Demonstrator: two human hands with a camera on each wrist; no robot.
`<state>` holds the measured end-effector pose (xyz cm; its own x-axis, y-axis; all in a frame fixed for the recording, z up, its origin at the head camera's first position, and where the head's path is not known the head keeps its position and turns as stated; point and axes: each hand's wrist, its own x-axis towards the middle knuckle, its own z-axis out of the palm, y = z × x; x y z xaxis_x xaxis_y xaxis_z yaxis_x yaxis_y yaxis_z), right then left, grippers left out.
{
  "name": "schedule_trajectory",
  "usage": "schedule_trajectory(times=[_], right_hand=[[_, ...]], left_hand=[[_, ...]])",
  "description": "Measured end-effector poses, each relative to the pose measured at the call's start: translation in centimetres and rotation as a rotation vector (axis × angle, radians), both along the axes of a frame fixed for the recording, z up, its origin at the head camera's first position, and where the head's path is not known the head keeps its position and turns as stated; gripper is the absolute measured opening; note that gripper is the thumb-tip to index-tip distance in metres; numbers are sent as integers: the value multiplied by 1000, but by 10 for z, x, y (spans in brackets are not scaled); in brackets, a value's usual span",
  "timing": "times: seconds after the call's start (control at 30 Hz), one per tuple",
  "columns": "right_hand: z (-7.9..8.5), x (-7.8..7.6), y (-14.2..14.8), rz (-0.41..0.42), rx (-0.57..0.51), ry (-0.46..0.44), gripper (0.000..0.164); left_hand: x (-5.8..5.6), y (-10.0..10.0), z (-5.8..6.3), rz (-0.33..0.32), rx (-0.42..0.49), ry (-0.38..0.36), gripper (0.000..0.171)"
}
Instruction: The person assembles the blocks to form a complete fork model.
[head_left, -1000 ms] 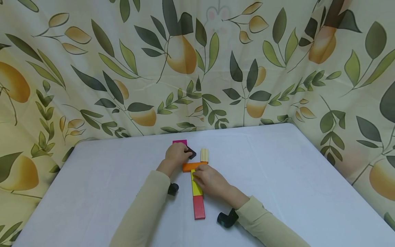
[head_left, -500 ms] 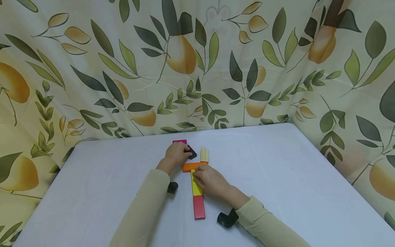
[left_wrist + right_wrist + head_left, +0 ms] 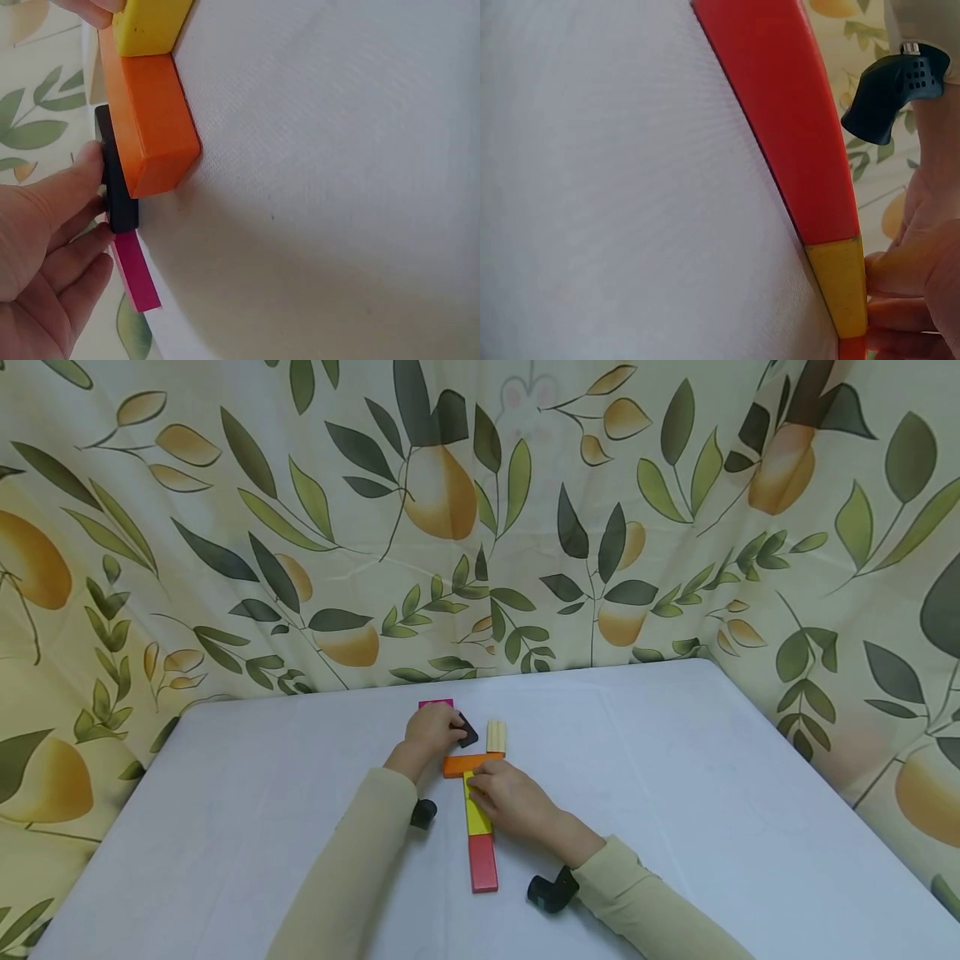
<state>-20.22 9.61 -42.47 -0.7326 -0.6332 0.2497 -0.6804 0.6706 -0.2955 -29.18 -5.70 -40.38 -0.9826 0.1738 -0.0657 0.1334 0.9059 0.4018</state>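
My left hand [image 3: 429, 732] pinches a black block [image 3: 121, 187], its thumb on one face and fingertips near the lower end. Under that hand, a magenta block [image 3: 437, 702] shows only in part. The black block lies close behind an orange block [image 3: 459, 767] set crosswise. A yellow block [image 3: 480, 823] runs from the orange one towards me, and a red block [image 3: 483, 864] continues the line. With bent fingers and thumb my right hand [image 3: 519, 802] holds the yellow block at its far end, covering part of it.
Behind the orange block's right end stands a pale cream ribbed block [image 3: 497, 737]. A white cloth [image 3: 660, 777] covers the table, with a patterned curtain [image 3: 562, 527] behind it. Black wrist cameras [image 3: 552, 891] hang by both sleeves.
My left hand and the black block have shifted very slightly to the right. The right hand and the other blocks stay where they were.
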Motion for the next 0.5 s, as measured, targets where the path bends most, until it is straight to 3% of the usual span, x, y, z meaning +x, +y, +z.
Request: schedule_trajectory(times=[0.23, 0.5], right_hand=[[0, 0, 0, 1, -1, 0, 16], [1, 0, -1, -11, 38, -20, 18]], left_hand=[[1, -1, 1, -4, 74, -23, 21], [0, -1, 5, -49, 53, -47, 22]])
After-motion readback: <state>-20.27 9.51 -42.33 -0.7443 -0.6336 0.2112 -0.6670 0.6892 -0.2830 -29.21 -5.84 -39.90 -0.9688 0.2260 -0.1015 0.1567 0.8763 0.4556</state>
